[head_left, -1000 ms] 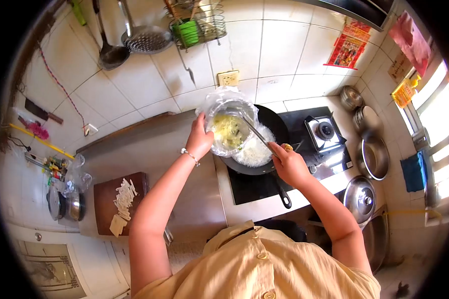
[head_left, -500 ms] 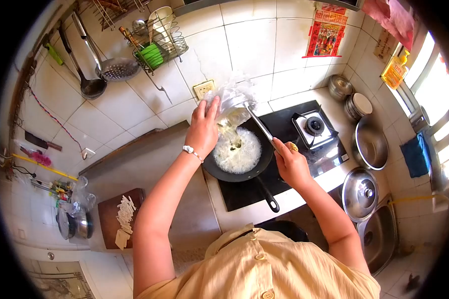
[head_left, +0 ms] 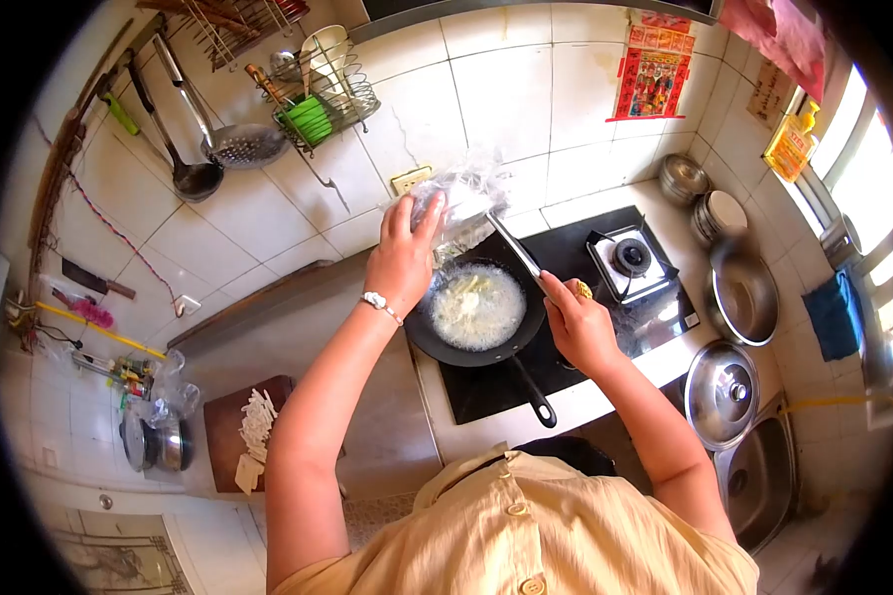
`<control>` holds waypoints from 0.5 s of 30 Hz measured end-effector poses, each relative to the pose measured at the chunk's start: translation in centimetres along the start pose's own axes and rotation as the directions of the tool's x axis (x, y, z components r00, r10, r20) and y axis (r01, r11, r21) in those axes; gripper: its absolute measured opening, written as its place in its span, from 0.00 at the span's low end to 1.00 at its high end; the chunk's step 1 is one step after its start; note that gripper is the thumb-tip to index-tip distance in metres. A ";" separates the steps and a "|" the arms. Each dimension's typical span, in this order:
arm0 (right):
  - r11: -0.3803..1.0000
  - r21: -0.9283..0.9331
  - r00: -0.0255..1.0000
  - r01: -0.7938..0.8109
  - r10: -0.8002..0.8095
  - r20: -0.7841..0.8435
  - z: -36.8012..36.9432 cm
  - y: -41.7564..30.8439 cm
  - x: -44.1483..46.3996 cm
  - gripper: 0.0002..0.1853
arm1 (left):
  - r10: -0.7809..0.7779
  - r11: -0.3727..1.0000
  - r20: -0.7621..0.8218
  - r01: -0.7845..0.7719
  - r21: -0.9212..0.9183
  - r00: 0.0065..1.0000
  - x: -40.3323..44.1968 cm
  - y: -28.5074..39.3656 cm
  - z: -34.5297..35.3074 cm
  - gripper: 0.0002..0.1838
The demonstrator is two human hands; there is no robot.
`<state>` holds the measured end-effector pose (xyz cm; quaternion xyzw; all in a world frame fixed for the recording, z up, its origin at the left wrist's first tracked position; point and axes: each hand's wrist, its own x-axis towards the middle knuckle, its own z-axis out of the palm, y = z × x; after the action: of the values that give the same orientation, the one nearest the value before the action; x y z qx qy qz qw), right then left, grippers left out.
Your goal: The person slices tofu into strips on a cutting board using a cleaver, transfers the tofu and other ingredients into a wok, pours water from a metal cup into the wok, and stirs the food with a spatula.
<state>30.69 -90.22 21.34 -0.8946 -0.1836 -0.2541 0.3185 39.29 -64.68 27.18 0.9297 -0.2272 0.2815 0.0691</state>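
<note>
My left hand [head_left: 402,256] grips a crumpled clear plastic bag [head_left: 474,193] above the far left side of a black frying pan [head_left: 425,337]. Bubbling pale foam [head_left: 478,307] fills the pan, with a lighter yellowish clump in its middle. My right hand [head_left: 578,322] is closed round a long, thin metal utensil [head_left: 516,246] that slants up to the left. Its far end meets the bag, and its shape there is hidden. The pan's black handle [head_left: 532,392] points toward me, below my right hand.
A second burner [head_left: 630,256] lies right of the pan. Farther right are a steel bowl [head_left: 744,297], a lid [head_left: 721,394] and the sink [head_left: 764,481]. At left, a cutting board [head_left: 223,446] bears pale strips [head_left: 258,421]. Ladles hang on the wall.
The pale stuff hanging from the bag into the pan no longer shows there, and a clump now lies in the foam. My right hand has barely moved; the view has shifted slightly.
</note>
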 end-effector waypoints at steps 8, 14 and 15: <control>1.000 0.010 0.998 0.005 -0.006 0.062 0.8 -0.1 0.7 0.20 | -0.125 0.990 0.039 0.128 -0.061 0.991 -1.2 -0.9 1.0 0.37; 0.997 -0.041 0.991 0.071 -0.066 0.114 2.6 0.8 0.9 0.19 | -0.339 0.888 0.142 0.366 -0.278 0.930 -2.9 -3.0 3.1 0.39; 0.996 -0.049 0.989 0.074 -0.067 0.134 2.8 0.8 1.0 0.19 | -0.410 0.806 0.203 0.457 -0.376 0.889 -3.3 -3.5 3.7 0.39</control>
<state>32.84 -88.81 19.65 -0.9106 -0.2291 -0.2103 0.2722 40.30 -61.25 22.28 0.9349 -0.0666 0.1512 0.3140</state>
